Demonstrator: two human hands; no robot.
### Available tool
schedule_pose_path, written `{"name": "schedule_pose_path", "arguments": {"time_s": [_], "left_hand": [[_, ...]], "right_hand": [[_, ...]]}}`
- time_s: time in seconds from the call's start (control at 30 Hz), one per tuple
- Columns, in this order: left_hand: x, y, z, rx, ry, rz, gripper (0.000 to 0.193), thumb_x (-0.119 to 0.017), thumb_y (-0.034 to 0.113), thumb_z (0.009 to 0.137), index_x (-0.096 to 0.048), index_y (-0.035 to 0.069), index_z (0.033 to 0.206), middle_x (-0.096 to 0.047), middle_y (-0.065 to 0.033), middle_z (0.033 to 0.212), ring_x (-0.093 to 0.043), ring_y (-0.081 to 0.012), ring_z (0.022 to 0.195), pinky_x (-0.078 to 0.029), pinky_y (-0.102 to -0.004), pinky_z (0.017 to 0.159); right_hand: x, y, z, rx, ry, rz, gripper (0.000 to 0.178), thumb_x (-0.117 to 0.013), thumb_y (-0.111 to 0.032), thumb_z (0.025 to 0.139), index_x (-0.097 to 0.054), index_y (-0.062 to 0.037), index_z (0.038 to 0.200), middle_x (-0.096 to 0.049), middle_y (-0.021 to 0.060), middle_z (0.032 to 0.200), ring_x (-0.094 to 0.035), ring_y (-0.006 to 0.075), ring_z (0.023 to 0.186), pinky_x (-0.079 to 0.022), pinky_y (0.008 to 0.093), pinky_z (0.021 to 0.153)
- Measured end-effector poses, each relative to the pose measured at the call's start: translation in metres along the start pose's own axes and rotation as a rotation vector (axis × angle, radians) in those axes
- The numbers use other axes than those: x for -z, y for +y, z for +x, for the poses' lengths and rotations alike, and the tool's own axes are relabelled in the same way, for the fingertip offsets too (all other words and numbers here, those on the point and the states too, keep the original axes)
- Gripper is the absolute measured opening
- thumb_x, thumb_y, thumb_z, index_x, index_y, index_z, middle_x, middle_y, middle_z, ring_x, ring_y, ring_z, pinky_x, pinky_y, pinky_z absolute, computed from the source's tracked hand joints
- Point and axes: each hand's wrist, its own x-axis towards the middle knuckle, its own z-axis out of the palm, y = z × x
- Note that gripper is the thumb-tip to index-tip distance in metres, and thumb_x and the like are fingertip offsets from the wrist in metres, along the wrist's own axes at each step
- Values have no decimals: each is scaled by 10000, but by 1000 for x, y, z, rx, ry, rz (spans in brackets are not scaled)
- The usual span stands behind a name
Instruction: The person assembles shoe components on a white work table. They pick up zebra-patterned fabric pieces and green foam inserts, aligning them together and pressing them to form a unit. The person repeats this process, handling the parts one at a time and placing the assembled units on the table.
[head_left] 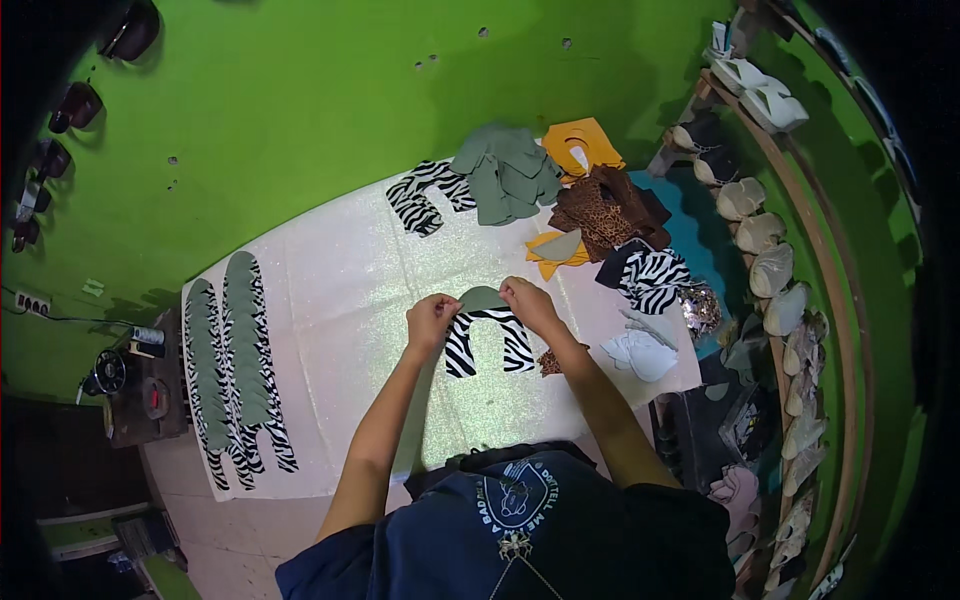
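A grey-green, half-moon piece of material (pixel 482 297) is stretched between my hands. My left hand (pixel 432 318) pinches its left end, while the fingers of my right hand (pixel 530 303) pinch the right end. Directly below it, a U-shaped zebra-print piece (pixel 461 345) lies on the table with its curve away from me. The green piece meets or overlaps that curved edge; whether they are joined I cannot tell. Part of a small leopard-print piece (pixel 550 362) shows beside my right forearm. Farther off are loose zebra-print pieces (pixel 410 205) and a heap of green pieces (pixel 505 170).
Overlapping rows of zebra pieces topped with green ones (pixel 250 350) line the left of the pale glittery table (pixel 340 300). Orange (pixel 590 140), leopard (pixel 605 210) and white pieces (pixel 640 355) sit at right. Beyond stands a wooden rack (pixel 800 195) with moulded shapes. A spool (pixel 148 335) is at far left.
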Motion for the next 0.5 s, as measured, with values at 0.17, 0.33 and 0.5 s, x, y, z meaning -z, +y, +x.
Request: {"name": "schedule_pose_path", "arguments": {"time_s": [0.17, 0.33, 0.5], "left_hand": [[1, 10, -6, -41, 47, 22, 160, -643, 195, 757, -661, 40, 794, -632, -115, 671, -613, -191, 594, -472, -286, 590], [-1, 15, -10, -124, 104, 35, 150, -645, 180, 752, -657, 33, 776, -624, -134, 668, -604, -223, 575, -464, -302, 565], [-4, 9, -10, -254, 184, 99, 152, -653, 185, 730, -653, 34, 749, -620, -124, 673, -585, -257, 611, -449, -338, 590]], "right_hand": [[-10, -2, -4, 89, 99, -194, 125, -511, -171, 834, -529, -50, 856, -582, 114, 824, -579, 276, 783, -461, 377, 662], [-21, -1, -8, 181, 226, -320, 111, -506, -167, 833, -505, -56, 821, -549, 100, 756, -568, 251, 754, -468, 346, 645], [-26, 0, -9, 198, 284, -413, 89, -524, -169, 817, -507, -82, 815, -544, 70, 758, -566, 219, 738, -465, 328, 633]]}}
